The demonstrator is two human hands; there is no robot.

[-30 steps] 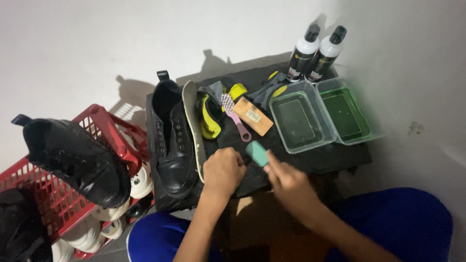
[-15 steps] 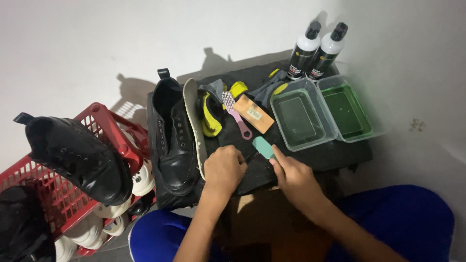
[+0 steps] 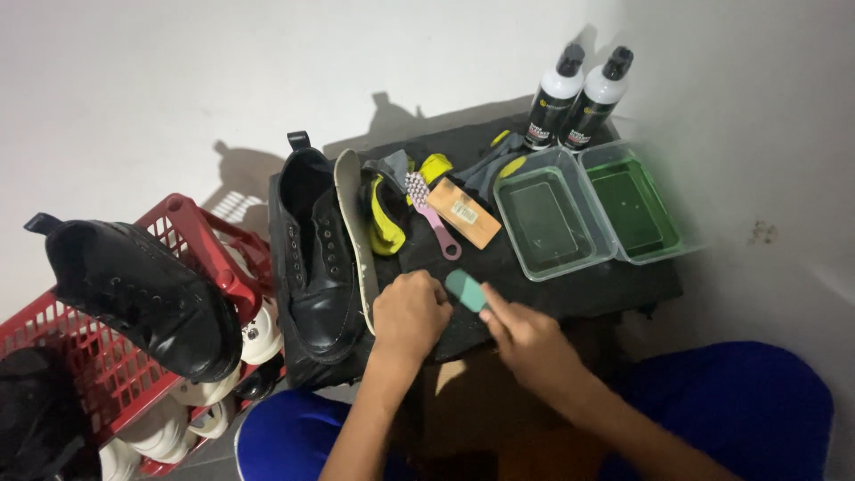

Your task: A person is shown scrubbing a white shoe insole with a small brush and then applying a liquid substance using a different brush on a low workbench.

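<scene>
My right hand (image 3: 527, 340) holds a small teal brush (image 3: 467, 290) by its handle, over the near edge of a black mat (image 3: 614, 289). My left hand (image 3: 410, 313) is a closed fist resting on the mat's near edge, next to the toe of a black lace-up shoe (image 3: 313, 258). A pale insole (image 3: 356, 233) leans along the shoe's right side. What lies under the left fist is hidden.
On the mat lie a pink brush (image 3: 431, 216), a wooden brush (image 3: 463, 212), yellow-and-grey cloths (image 3: 385, 210), two clear tubs of water (image 3: 545, 223) (image 3: 634, 207) and two white bottles (image 3: 579, 98). A red basket (image 3: 107, 356) with another black shoe (image 3: 142, 294) stands at left.
My right hand has drawn the teal brush a little toward me and to the left, closer to my left fist. The left hand has stayed put.
</scene>
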